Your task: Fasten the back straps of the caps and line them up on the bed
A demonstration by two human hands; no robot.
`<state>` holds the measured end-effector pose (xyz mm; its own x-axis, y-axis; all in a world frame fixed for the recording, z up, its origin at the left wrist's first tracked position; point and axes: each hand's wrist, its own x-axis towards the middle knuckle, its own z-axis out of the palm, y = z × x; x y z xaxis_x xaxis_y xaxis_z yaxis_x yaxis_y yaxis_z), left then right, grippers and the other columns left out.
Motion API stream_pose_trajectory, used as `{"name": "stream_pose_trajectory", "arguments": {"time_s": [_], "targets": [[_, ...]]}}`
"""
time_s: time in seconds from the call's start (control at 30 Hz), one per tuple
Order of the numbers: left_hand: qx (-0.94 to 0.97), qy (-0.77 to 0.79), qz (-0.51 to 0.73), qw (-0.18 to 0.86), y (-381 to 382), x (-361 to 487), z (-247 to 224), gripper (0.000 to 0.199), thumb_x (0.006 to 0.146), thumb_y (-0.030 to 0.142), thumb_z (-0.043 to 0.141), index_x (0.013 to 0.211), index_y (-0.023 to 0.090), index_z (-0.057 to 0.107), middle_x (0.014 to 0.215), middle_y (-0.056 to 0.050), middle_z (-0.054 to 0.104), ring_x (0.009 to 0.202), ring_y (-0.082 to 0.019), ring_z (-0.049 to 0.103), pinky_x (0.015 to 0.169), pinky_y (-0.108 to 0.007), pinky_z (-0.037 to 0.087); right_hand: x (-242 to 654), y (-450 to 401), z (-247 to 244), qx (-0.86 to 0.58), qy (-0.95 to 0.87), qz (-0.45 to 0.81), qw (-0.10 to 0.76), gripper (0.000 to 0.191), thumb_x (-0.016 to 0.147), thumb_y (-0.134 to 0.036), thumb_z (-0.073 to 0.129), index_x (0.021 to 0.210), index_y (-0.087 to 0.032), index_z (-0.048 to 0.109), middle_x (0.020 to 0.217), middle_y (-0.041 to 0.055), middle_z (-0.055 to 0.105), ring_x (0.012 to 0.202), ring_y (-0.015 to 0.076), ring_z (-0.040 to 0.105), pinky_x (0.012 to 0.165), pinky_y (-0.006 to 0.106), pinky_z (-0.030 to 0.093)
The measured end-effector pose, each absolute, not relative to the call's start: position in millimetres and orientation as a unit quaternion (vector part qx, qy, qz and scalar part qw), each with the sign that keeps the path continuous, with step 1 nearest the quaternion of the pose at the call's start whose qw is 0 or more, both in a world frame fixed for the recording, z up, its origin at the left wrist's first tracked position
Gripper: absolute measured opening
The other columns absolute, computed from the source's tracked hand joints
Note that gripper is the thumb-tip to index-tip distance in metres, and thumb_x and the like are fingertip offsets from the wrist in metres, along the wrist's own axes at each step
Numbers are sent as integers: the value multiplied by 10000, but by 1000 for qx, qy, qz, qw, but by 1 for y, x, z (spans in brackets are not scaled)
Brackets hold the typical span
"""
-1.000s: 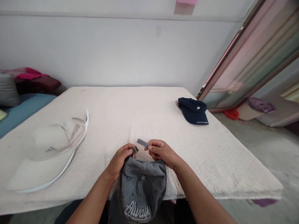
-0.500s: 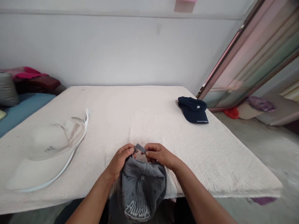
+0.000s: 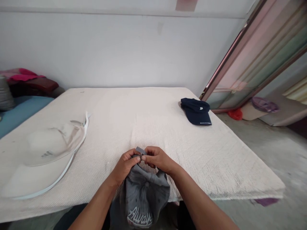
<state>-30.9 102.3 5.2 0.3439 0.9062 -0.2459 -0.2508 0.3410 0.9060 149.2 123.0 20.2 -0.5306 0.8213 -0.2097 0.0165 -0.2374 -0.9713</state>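
Note:
A grey baseball cap (image 3: 146, 191) with white "Always" lettering hangs over the near table edge, its back strap uppermost. My left hand (image 3: 126, 164) pinches the strap at the buckle from the left. From the right, my right hand (image 3: 157, 158) is closed on the other side of the strap, its thumb and finger meeting the left fingertips at the buckle. A short strap end (image 3: 140, 150) sticks up between both hands. The fingertips partly hide the buckle.
A wide cream hat (image 3: 45, 156) with a pale trimmed brim lies on the left of the cloth-covered table (image 3: 115, 108). A navy cap (image 3: 197, 111) sits at the right. Beyond the right edge are a glass door (image 3: 242, 76) and a bin (image 3: 256, 108).
My right hand has moved left, bringing its fingertips against the left ones at the buckle. The strap end now points up behind the fingers instead of stretching between the hands.

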Motion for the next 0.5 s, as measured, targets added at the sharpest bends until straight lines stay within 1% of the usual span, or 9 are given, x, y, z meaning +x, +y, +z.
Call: {"name": "stream_pose_trajectory", "arguments": {"time_s": [0.1,0.3,0.43,0.5], "targets": [[426,415,412,691,101,-32,6,84,781,213,646,844,160,663,753,-12,624,689,-123,556,671,-238,422,147,124,19,-398,-551,671,295,260,751,-373,677,702,-163,532,567,-56,426,493,67,372,465,215,267],[405,425,422,691,99,-30,11,107,780,261,666,823,164,655,703,7,602,635,-108,528,620,-222,407,144,125,17,-395,-547,665,320,295,776,-410,658,690,-176,499,567,-63,412,475,58,343,447,208,265],[364,428,438,702,99,-30,10,88,774,249,672,790,166,649,664,28,568,585,-88,500,572,-201,385,145,127,20,-409,-512,671,346,300,835,-472,562,789,-177,541,574,-58,454,421,47,308,413,208,217],[330,421,447,717,99,-32,9,83,771,242,673,801,169,650,678,26,577,583,-88,507,568,-200,389,146,127,22,-405,-496,683,351,297,821,-466,586,862,-172,572,569,-69,430,415,44,298,410,207,207]]}}
